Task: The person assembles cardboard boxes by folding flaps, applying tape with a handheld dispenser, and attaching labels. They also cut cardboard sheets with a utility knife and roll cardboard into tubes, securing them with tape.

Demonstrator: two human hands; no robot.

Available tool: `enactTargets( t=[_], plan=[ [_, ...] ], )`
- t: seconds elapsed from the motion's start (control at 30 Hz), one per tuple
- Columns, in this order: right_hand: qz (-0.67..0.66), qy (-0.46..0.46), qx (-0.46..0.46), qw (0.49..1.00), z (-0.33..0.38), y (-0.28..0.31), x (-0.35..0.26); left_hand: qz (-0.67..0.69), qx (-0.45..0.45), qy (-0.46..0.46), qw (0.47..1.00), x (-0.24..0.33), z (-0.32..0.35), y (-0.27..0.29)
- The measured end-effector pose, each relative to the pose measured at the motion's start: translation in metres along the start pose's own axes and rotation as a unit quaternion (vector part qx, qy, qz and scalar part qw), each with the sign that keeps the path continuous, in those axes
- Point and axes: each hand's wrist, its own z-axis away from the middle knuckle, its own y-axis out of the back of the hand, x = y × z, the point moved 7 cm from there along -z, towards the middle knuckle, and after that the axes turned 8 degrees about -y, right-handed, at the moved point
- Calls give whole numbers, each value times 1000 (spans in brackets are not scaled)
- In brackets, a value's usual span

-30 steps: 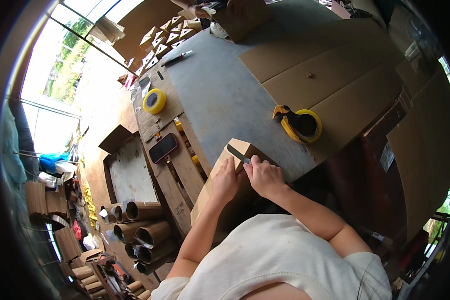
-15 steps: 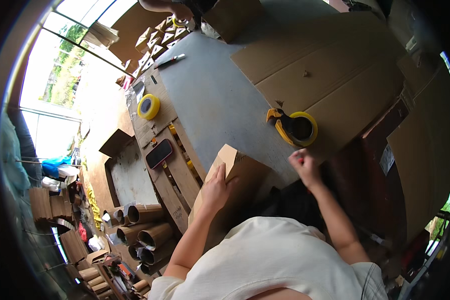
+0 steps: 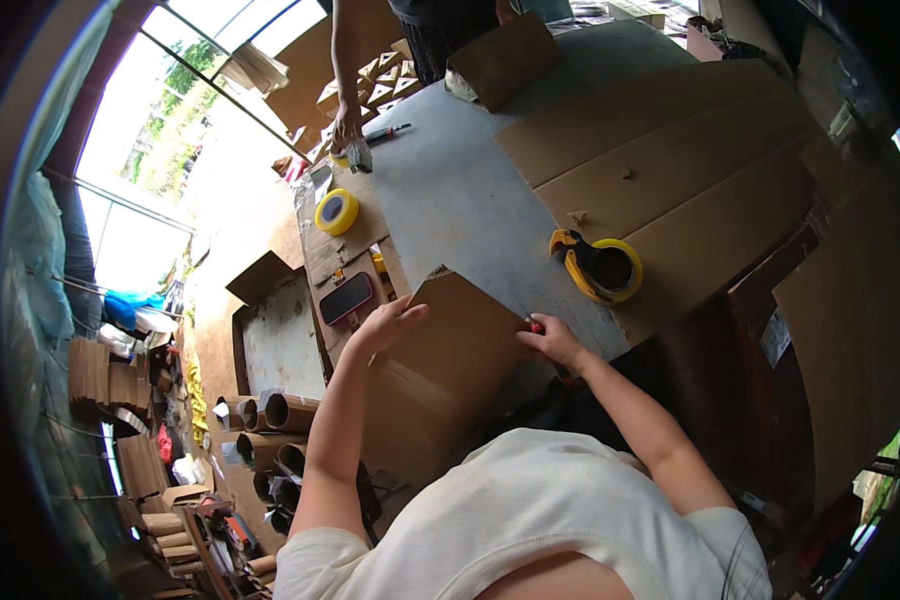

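A folded brown cardboard piece [image 3: 460, 350] stands tilted in front of me at the near table edge, its broad face turned up. At its left edge my left hand [image 3: 390, 325] is closed on the cardboard, fingers pointing right. My right hand [image 3: 558, 342] is closed around a small tool with a red end [image 3: 536, 326], right beside the cardboard's right corner. Most of that tool is hidden in my fist, so its kind cannot be told. Beyond my right hand, a yellow tape roll in a dispenser [image 3: 598, 268] lies on the table.
Flat cardboard sheets [image 3: 670, 150] cover the table's right side. A phone [image 3: 347, 298] and a yellow tape roll [image 3: 336, 212] lie to the left. Across the table, another person's hand [image 3: 348, 125] reaches a tape dispenser [image 3: 358, 156], near a knife [image 3: 386, 131]. Cardboard tubes [image 3: 290, 410] lie lower left.
The cardboard has turned, bringing its broad face up. My left hand has shifted from its top to its left edge, and my right hand has come left to it. The other person's arm reaches down nearer.
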Motion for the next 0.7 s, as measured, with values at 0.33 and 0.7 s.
enactTargets(
  t=[0.33, 0.7],
  plan=[
    [237, 209, 232, 920, 39, -43, -100, 183, 21, -1, 983, -7, -3, -78],
    [386, 29, 196, 901, 55, -11, -63, -75, 120, -58, 988, 82, 30, -90]
  ],
)
